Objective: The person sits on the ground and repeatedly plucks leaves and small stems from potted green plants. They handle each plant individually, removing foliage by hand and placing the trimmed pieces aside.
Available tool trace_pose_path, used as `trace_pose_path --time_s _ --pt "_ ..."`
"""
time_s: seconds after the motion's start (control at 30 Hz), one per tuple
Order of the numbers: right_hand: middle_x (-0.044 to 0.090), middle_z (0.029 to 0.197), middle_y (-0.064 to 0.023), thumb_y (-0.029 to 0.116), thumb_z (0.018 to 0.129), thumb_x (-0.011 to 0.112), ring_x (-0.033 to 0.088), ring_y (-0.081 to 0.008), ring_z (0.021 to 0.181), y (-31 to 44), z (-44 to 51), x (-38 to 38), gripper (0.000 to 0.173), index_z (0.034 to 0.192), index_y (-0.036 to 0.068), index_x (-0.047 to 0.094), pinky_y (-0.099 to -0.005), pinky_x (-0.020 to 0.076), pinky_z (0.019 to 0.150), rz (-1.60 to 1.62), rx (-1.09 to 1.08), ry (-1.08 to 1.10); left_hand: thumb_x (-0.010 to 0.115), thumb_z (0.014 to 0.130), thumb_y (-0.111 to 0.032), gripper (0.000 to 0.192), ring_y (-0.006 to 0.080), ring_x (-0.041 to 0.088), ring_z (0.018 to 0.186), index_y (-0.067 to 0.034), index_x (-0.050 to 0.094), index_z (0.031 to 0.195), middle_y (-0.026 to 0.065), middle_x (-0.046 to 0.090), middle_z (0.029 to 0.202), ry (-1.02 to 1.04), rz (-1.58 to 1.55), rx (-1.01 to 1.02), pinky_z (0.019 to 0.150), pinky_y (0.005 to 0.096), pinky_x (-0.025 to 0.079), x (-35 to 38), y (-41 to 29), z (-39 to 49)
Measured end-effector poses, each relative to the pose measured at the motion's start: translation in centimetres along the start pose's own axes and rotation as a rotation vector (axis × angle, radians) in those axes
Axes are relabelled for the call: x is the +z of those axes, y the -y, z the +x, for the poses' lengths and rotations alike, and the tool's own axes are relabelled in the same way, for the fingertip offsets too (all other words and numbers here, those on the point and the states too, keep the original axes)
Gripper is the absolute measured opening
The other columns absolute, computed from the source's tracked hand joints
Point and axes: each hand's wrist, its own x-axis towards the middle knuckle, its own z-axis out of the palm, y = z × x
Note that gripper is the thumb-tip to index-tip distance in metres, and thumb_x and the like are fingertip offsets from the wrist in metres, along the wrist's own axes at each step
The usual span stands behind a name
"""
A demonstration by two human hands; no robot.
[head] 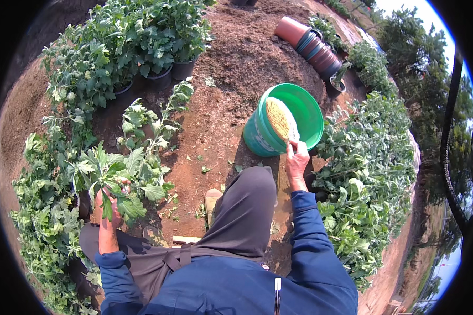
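My left hand [111, 204] is closed around a leafy green stem [116, 169] of what looks like a chrysanthemum plant, and leaves hide most of the fingers. My right hand [298, 159] pinches the handle end of an oval brush [277, 118] with a dense yellow bristled face and a white back. The brush head overlaps the near-left rim of a green plastic bucket [256, 136], which stands on the soil ahead of my raised knee. Whether the brush touches the rim I cannot tell. The part of the bucket's inside that shows is bare green.
Potted leafy plants [142, 47] line the left side, with more leafy plants [366, 197] along the right. A stack of plastic pots [309, 47] lies on its side beyond the bucket. Loose soil [240, 59] is heaped ahead, and cut leaves [206, 169] are scattered between the rows.
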Motion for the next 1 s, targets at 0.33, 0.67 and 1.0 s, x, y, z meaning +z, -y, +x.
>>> trace_pose_path --time_s 0.33,0.67,1.0 --pt "0.066 0.092 -0.0169 0.019 0.101 0.054 0.061 -0.0147 0.066 21.3 8.6 -16.2 0.028 0.121 0.001 0.047 -0.0216 0.0465 0.052 0.511 -0.424 -0.427 0.067 0.083 -0.048 0.063 0.0210 0.062 0.100 0.002 0.055 0.120 0.0149 0.062 0.113 0.067 0.063 0.061 0.087 0.0329 0.051 -0.6 -0.9 0.3" --pt "0.065 0.092 -0.0105 0.007 0.101 0.051 0.060 -0.0096 0.066 25.2 3.0 -4.5 0.027 0.127 0.000 0.053 -0.0176 0.0439 0.048 1.035 0.202 0.336 0.060 0.090 -0.056 0.069 0.0260 0.056 0.118 -0.002 0.054 0.132 0.0149 0.056 0.132 0.088 -0.039 0.091 0.101 0.0387 0.043 -3.2 3.7 2.4" --pt "0.063 0.086 -0.0138 -0.003 0.086 0.053 0.063 -0.0291 0.074 22.1 -13.7 2.8 0.024 0.108 0.003 0.061 -0.0349 0.0536 0.065 0.455 -0.480 1.185 0.055 0.094 -0.018 0.031 0.0119 0.058 0.100 -0.001 0.054 0.120 0.0084 0.060 0.113 -0.031 0.214 0.331 0.089 0.0284 0.049 0.1 -0.3 2.6"
